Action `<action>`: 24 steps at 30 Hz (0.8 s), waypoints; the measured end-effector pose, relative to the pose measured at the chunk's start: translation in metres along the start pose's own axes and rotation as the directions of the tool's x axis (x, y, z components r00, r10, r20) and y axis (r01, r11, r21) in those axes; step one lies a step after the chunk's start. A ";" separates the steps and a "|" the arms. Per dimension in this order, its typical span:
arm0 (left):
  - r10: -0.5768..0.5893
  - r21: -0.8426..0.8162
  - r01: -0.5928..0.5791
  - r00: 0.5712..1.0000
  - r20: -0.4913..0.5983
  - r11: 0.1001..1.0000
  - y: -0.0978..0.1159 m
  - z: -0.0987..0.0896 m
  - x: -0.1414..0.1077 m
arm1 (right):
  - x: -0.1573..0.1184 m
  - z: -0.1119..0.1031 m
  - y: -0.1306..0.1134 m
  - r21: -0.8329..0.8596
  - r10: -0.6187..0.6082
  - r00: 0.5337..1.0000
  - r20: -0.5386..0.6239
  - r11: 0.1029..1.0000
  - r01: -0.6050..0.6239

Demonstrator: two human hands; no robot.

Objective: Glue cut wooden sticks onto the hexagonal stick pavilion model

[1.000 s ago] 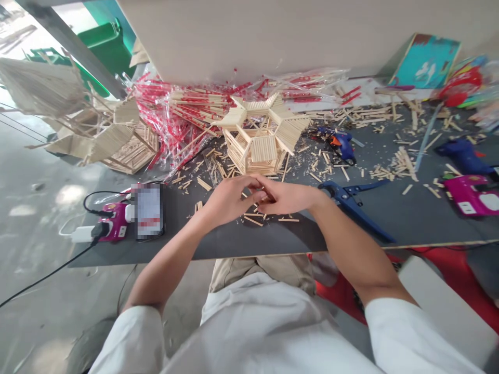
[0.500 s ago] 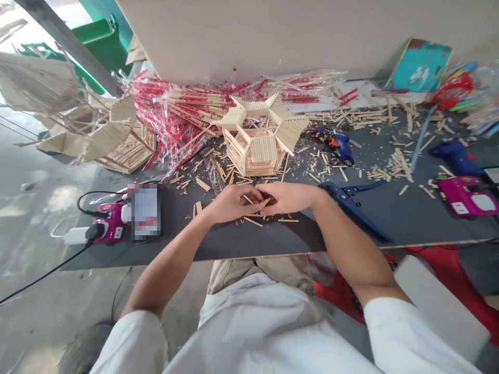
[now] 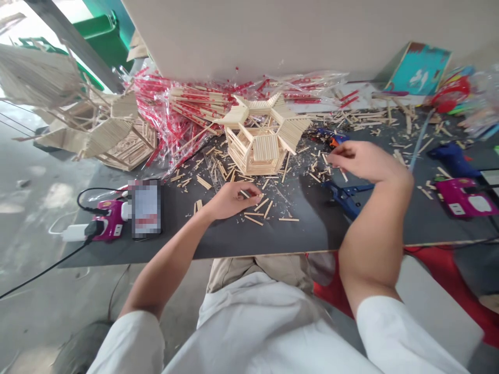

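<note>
Hands work apart over the dark desk (image 3: 312,231): the left hand (image 3: 230,201) pinches a short craft stick (image 3: 245,194), while the right hand (image 3: 364,161) is narrowly curled, its hold unclear, near a blue glue gun (image 3: 331,138). A careless reach could knock the stick pavilion (image 3: 255,153) between them.

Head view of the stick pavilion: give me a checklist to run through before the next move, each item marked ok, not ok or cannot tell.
1. Stick pavilion model upright, neither hand touching it: ok.
2. Left hand resting with its fingers at the loose cut sticks: ok.
3. Right hand holding a stick in its fingers: cannot tell.
4. Black tabletop free of scattered sticks around the hands: not ok.
</note>
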State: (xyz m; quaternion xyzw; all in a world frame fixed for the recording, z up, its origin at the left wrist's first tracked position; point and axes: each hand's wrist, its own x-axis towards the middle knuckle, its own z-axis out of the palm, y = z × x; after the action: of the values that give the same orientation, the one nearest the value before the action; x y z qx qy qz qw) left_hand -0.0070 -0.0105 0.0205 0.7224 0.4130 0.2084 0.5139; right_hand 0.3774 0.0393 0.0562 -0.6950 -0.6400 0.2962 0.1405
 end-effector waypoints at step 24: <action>-0.155 -0.500 0.134 0.988 -0.001 0.855 -0.002 -0.012 -0.002 | 0.063 0.031 0.034 0.077 0.180 0.631 -0.755 0.979 -0.187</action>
State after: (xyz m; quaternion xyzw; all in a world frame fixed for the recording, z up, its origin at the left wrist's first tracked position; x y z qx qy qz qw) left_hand -0.0175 -0.0053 0.0233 0.5277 0.4087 0.2836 0.6886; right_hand 0.3865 0.0904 -0.0025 -0.8169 -0.4498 -0.0109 0.3609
